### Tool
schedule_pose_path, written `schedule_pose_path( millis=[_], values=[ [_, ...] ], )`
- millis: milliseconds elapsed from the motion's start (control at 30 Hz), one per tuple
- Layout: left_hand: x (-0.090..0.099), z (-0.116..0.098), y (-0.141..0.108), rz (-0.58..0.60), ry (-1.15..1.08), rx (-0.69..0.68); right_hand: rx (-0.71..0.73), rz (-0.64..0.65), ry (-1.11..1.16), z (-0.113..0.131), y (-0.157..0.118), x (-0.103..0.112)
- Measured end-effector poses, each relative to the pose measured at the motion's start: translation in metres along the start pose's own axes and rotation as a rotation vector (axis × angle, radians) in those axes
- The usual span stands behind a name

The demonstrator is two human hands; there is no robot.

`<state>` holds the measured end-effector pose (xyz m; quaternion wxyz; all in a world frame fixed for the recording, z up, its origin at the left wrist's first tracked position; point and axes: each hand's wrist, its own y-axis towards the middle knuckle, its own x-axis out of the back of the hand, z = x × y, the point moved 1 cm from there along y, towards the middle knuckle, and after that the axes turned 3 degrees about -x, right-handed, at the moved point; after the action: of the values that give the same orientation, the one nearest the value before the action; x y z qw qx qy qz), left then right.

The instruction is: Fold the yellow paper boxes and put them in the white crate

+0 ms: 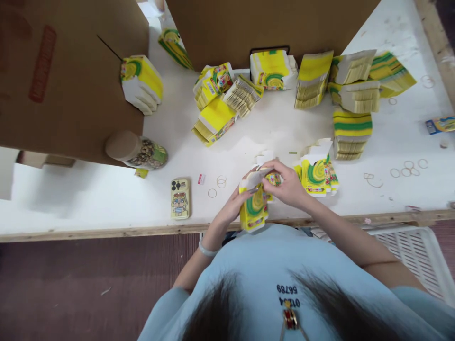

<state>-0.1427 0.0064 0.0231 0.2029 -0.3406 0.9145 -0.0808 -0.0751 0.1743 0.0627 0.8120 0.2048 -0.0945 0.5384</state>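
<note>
A yellow and green carton (254, 212) is between my two hands at the table's front edge, its white flaps upward. My left hand (236, 201) is wrapped round its left side. My right hand (286, 183) pinches the flaps at its top right. Just behind my hands lies another carton (273, 178), partly hidden by my fingers. To the right of my right hand sits a small group of similar cartons (315, 175) with white flaps raised. Bundles of flat cartons (351, 135) lie farther back on the right.
Large brown boxes (81, 85) stand at the left and back. A lidded jar (147, 154), a phone (180, 199) and rubber bands (408, 168) lie on the white table (106, 203). More carton bundles (217, 116) are near the back. A white basket (414, 251) is below, right.
</note>
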Motion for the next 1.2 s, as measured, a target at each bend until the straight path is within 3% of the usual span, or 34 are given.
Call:
schedule_pose_path(
  millis=[100,200,333,400,467,567,667,867,1067,1200],
  values=[
    [-0.006,0.000,0.011,-0.110,-0.044,-0.037,-0.028,-0.035,-0.085,-0.009,0.014,0.009],
    [-0.009,0.007,0.023,-0.240,-0.053,-0.122,-0.031,-0.107,-0.248,-0.030,0.012,0.043],
    [-0.009,0.031,0.039,-0.289,0.015,-0.169,-0.233,-0.383,-0.360,-0.089,-0.026,0.120],
    [-0.010,0.047,0.047,-0.317,0.093,-0.217,-0.396,-0.382,-0.263,-0.122,-0.051,0.147],
    [-0.013,0.061,0.054,-0.345,0.196,-0.289,-0.499,-0.291,-0.180,-0.145,-0.072,0.154],
    [-0.020,0.078,0.062,-0.316,0.230,-0.323,-0.449,-0.202,-0.201,-0.156,-0.086,0.143],
    [-0.024,0.084,0.065,-0.286,0.174,-0.279,-0.356,-0.263,-0.220,-0.153,-0.090,0.129],
    [-0.031,0.083,0.074,-0.273,0.241,-0.219,-0.483,-0.332,0.061,-0.164,-0.103,0.113],
    [-0.053,0.082,0.099,-0.163,0.328,-0.205,-0.419,-0.224,0.232,-0.154,-0.090,0.068],
    [-0.051,0.078,0.102,-0.136,0.378,-0.204,-0.451,-0.377,0.261,-0.150,-0.080,0.058]
  ],
)
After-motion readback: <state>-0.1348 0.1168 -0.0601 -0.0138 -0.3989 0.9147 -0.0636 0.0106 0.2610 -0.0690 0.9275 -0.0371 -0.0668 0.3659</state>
